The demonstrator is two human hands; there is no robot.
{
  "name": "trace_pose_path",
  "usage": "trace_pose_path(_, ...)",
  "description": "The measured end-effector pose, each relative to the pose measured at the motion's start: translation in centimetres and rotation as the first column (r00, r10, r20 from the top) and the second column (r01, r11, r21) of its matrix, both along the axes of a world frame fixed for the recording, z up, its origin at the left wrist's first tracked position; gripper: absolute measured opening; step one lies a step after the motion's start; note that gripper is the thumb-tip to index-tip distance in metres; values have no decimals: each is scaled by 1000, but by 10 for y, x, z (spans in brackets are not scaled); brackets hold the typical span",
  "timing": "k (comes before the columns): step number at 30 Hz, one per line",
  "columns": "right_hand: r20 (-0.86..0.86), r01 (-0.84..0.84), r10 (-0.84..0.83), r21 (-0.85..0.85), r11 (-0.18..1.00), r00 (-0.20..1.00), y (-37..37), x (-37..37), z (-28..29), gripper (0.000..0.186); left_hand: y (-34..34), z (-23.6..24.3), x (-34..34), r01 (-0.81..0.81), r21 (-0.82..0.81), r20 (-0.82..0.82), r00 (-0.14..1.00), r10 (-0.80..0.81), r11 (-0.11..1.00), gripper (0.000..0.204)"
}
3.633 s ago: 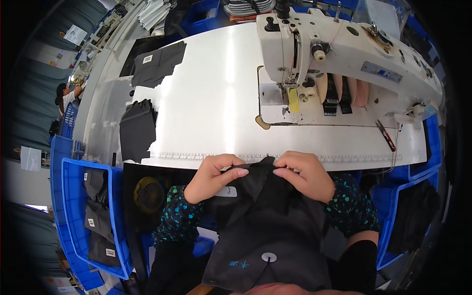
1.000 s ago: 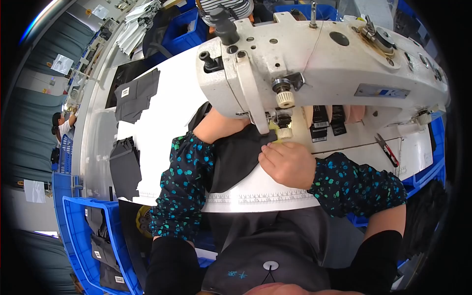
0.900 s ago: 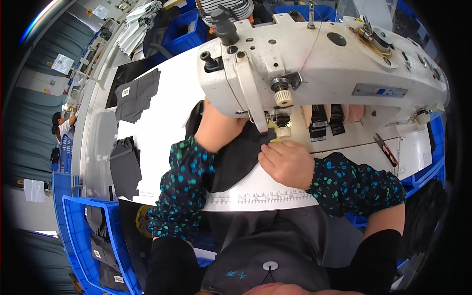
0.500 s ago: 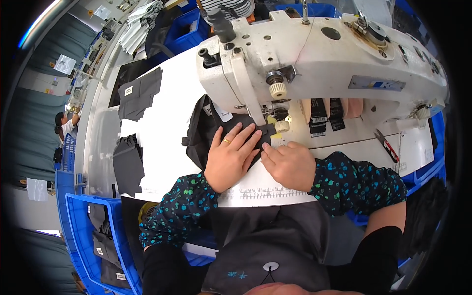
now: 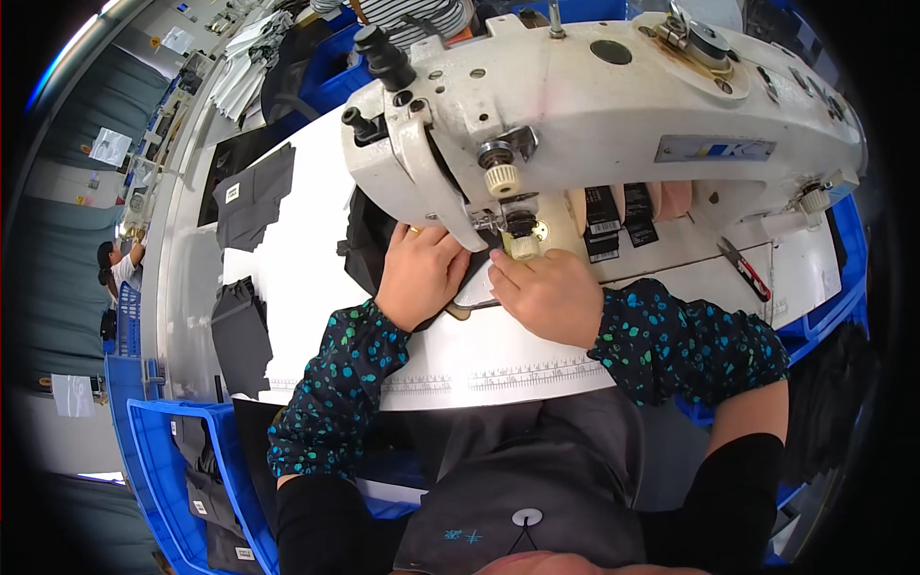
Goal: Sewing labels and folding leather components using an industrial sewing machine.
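At the sewing machine (image 5: 594, 115), dark cloth (image 5: 362, 257) seems mid-feed, next needing steady guidance; left hand (image 5: 419, 280) lies flat, right hand (image 5: 551, 299) curls, grip unclear.

Bright light washes out the white tabletop (image 5: 311, 278), and lines bow near blackened corners.

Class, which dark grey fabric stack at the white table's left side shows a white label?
The dark grey fabric stack farther back; the nearer stack shows none.
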State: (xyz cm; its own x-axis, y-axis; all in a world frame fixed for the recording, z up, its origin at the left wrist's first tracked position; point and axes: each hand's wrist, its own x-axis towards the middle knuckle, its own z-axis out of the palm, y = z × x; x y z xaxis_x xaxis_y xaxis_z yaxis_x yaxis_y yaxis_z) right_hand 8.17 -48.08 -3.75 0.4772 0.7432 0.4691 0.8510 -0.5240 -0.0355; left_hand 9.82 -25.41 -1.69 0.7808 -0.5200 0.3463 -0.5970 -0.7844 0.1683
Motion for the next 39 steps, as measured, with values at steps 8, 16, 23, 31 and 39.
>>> trace_pose_path(8,-6,-1,1,18,1000,1000,0,2,-2,16,0,-2,17,15,-57,79,997,-11,998,15)
trace_pose_path(16,-18,-17,17,-11,1000,1000,-2,2,2,17,1,-4,15,6,-40,91,996,-3,999,12)
trace_pose_path(23,41,-40,38,54,998,998,-1,2,3,19,-1,-8,12,-99,-24,34,994,100,995,16)
trace_pose_path(31,32,-127,124,80,989,992,-6,-4,1,13,-5,-3,-52,-258,33,-26,965,259,966,39)
trace_pose_path(39,-81,-52,92,403,914,992,-4,-42,17,16,58,29,-155,-394,-734,-86,861,501,553,28)
